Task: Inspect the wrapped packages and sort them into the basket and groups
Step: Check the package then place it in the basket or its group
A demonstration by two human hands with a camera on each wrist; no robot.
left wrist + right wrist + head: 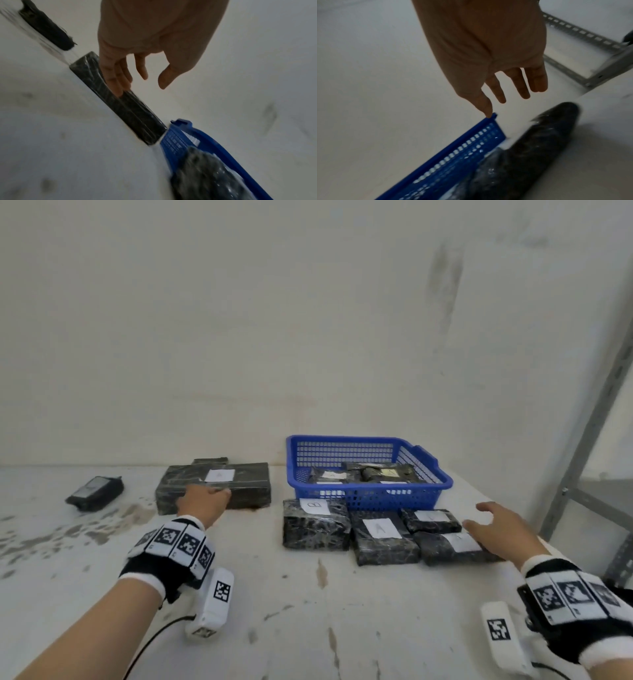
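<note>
A large flat black wrapped package [239, 487] with a white label lies left of the blue basket [370, 485]. My left hand [212, 493] reaches onto its near edge with straight fingers [118, 86] touching the package [133, 115], thumb apart. The basket [214, 142] holds several wrapped packages [376, 474]. In front of it lie a B-labelled package [315, 529], an A-labelled one [380, 539] and two more [452, 546]. My right hand [479, 517] hovers open over the rightmost ones, holding nothing; in the right wrist view the hand [510, 97] is above a package [547, 135].
A small dark package [94, 493] lies alone at the far left. Another package [210, 461] sits behind the large one against the wall. A grey metal shelf frame [589, 419] stands at the table's right edge. The white tabletop [291, 611] is stained.
</note>
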